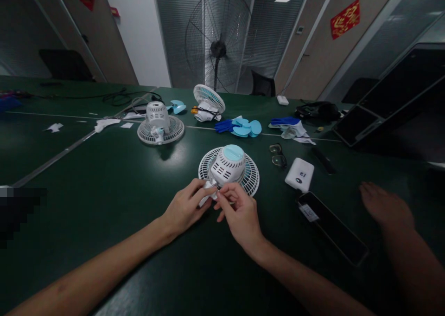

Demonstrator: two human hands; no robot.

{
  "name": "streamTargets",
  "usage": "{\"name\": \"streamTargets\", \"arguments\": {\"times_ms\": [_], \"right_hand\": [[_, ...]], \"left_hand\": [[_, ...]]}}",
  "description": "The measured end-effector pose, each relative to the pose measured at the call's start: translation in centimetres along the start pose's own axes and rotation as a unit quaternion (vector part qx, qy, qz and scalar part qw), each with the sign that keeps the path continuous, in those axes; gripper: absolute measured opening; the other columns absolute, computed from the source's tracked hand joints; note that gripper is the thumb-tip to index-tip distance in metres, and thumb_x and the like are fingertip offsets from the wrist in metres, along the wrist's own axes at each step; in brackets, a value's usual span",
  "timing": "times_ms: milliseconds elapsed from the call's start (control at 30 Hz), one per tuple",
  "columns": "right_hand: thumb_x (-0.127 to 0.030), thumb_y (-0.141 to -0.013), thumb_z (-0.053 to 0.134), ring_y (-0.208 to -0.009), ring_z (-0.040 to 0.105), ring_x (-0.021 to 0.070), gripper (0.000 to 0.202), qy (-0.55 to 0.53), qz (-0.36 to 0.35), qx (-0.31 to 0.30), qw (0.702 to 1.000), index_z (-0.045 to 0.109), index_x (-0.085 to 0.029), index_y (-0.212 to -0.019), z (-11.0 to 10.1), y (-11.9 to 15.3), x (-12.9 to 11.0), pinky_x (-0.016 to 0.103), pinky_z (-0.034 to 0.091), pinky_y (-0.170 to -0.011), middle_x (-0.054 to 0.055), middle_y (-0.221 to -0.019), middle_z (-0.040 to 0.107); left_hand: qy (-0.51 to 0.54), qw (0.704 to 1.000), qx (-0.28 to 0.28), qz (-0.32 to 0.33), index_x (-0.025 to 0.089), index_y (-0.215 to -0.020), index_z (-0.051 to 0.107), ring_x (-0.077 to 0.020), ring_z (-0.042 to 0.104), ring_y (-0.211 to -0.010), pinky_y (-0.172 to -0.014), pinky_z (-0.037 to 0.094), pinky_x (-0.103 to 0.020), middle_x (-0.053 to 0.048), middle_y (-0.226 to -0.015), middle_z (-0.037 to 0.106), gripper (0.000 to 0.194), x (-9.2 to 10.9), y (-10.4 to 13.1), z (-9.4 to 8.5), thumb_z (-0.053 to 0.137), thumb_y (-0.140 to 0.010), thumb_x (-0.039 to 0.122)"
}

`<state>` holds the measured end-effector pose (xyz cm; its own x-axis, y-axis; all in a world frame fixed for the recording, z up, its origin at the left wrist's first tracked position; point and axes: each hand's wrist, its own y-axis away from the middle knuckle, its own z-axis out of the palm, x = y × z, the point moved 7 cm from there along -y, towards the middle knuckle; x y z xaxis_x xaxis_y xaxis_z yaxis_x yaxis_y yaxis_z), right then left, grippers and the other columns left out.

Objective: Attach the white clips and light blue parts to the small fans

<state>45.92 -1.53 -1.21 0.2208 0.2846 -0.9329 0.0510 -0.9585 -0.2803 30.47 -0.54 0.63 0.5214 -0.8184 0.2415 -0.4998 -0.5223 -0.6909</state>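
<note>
A white fan head with a light-blue cap [227, 165] lies grille-down on the dark green table, in front of my hands. My left hand [187, 204] is closed round a small white part [208, 190] at the near side of the fan housing. Thumb and fingertips of my right hand [239, 211] are pinched together at the right edge of that white part; what lies between them is too small to make out. Both hands touch or nearly touch the grille's near rim.
Another fan head [158, 121] lies at the back left, a third [208, 103] behind. Light-blue blades [246, 127], gloves [292, 126], glasses [277, 155], a white power bank [300, 174] and a phone [332, 228] are around. Another person's hand [387, 207] rests at right.
</note>
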Motion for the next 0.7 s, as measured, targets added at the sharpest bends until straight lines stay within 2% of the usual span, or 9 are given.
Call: {"name": "streamTargets", "arguments": {"times_ms": [67,167,233,300,367,467,533,600,700], "right_hand": [[-0.024,-0.103,0.060,-0.090,0.076,0.0201,0.012,0.121,-0.111,-0.010,0.986,0.064,-0.023,-0.114,-0.4,0.0,-1.7,0.027,0.067,-0.064,0.006,-0.102,0.072],[-0.014,-0.101,0.059,-0.107,0.072,0.0249,0.020,0.278,-0.299,-0.040,0.912,0.067,-0.018,-0.119,-0.5,0.7,-4.0,0.038,0.066,-0.088,0.012,-0.115,0.073],[-0.009,-0.101,0.057,-0.106,0.073,0.0244,0.023,0.315,-0.354,-0.059,0.879,0.068,-0.016,-0.121,-0.4,0.9,-4.4,0.039,0.065,-0.093,0.012,-0.115,0.075],[-0.010,-0.102,0.056,-0.105,0.075,0.0231,0.023,0.311,-0.347,-0.058,0.883,0.068,-0.017,-0.121,-0.4,0.8,-4.2,0.038,0.065,-0.093,0.011,-0.114,0.076],[-0.015,-0.104,0.057,-0.098,0.076,0.0209,0.017,0.259,-0.280,-0.033,0.924,0.068,-0.020,-0.116,-0.6,0.2,-3.5,0.035,0.066,-0.087,0.008,-0.108,0.077],[-0.027,-0.108,0.054,-0.075,0.076,0.0166,0.010,0.101,-0.105,0.001,0.989,0.062,-0.022,-0.112,-0.7,-0.6,-1.3,0.024,0.063,-0.055,0.003,-0.090,0.075],[-0.030,-0.108,0.052,-0.068,0.075,0.0159,0.011,0.062,-0.051,0.009,0.997,0.059,-0.023,-0.113,-0.6,-0.5,-0.5,0.021,0.057,-0.043,0.001,-0.085,0.073],[-0.027,-0.106,0.055,-0.080,0.077,0.0189,0.011,0.138,-0.116,0.014,0.984,0.061,-0.022,-0.114,-0.8,-0.3,-1.5,0.026,0.063,-0.054,0.005,-0.095,0.074],[-0.018,-0.101,0.061,-0.103,0.075,0.0253,0.020,0.293,-0.285,-0.006,0.913,0.064,-0.020,-0.121,-0.6,0.5,-3.5,0.038,0.066,-0.082,0.011,-0.114,0.074]], "left_hand": [[0.006,1.000,-0.001,-0.003,0.018,-0.127,0.062,-0.0196,0.069,-0.098,-0.077,0.065,-0.030,-0.011,-0.115,0.063,0.027,0.0,-0.1,-0.1,0.062,-0.100,0.017],[0.008,1.000,0.005,-0.006,0.018,-0.126,0.063,-0.0199,0.069,-0.098,-0.079,0.065,-0.031,-0.011,-0.114,0.063,0.025,0.1,-0.3,-0.3,0.061,-0.101,0.017],[0.013,1.000,0.006,-0.004,0.017,-0.126,0.063,-0.0198,0.069,-0.099,-0.080,0.065,-0.031,-0.011,-0.114,0.064,0.025,0.2,-0.4,-0.4,0.061,-0.101,0.016],[0.018,1.000,0.005,-0.003,0.017,-0.127,0.062,-0.0198,0.069,-0.099,-0.081,0.065,-0.031,-0.011,-0.115,0.063,0.026,0.2,-0.4,-0.4,0.061,-0.100,0.015],[0.015,1.000,0.004,-0.003,0.017,-0.127,0.062,-0.0201,0.070,-0.101,-0.082,0.065,-0.031,-0.011,-0.116,0.064,0.027,0.3,-0.4,-0.3,0.062,-0.100,0.015],[-0.001,1.000,0.007,0.001,0.017,-0.126,0.062,-0.0203,0.069,-0.100,-0.080,0.065,-0.031,-0.011,-0.116,0.064,0.027,0.3,-0.3,-0.2,0.064,-0.099,0.014],[-0.004,1.000,0.007,0.003,0.017,-0.126,0.062,-0.0199,0.069,-0.097,-0.077,0.065,-0.030,-0.011,-0.115,0.064,0.027,0.2,-0.2,-0.2,0.064,-0.099,0.014],[0.001,1.000,0.005,0.000,0.018,-0.127,0.062,-0.0201,0.069,-0.098,-0.077,0.065,-0.030,-0.010,-0.115,0.064,0.028,0.1,-0.2,-0.1,0.064,-0.099,0.014],[0.015,1.000,0.000,-0.007,0.019,-0.130,0.061,-0.0204,0.069,-0.101,-0.081,0.065,-0.032,-0.010,-0.117,0.064,0.030,-0.1,-0.1,-0.1,0.063,-0.100,0.016]]}}
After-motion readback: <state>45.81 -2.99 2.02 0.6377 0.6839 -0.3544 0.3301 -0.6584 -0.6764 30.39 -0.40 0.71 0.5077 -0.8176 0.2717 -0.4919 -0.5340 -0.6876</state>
